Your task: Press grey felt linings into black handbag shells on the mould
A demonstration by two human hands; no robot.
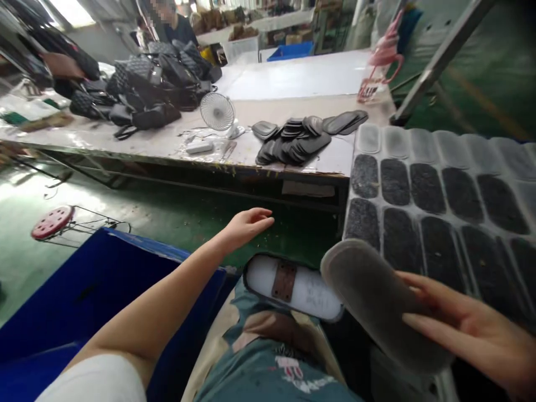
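Observation:
Between the fingers and thumb of my right hand (464,324) is a dark grey oval pad (377,301), tilted over the lower right. My left hand (250,228) is held out in mid-air with its fingers loosely extended and nothing in it. Below it, above my lap, lies an oval white form (312,290) with a black rim and a brown plate (285,281) fixed across it. To the right is a board (383,195) bearing rows of oval pads, dark ones near and pale grey ones at the back.
Ahead, a long table (247,148) carries a heap of dark oval pads (293,139), a small white fan (218,111), black quilted bags (146,84) and a pink-topped bottle (379,67). A blue bin (50,312) and a red stool (52,222) are at left. A person (178,25) is behind.

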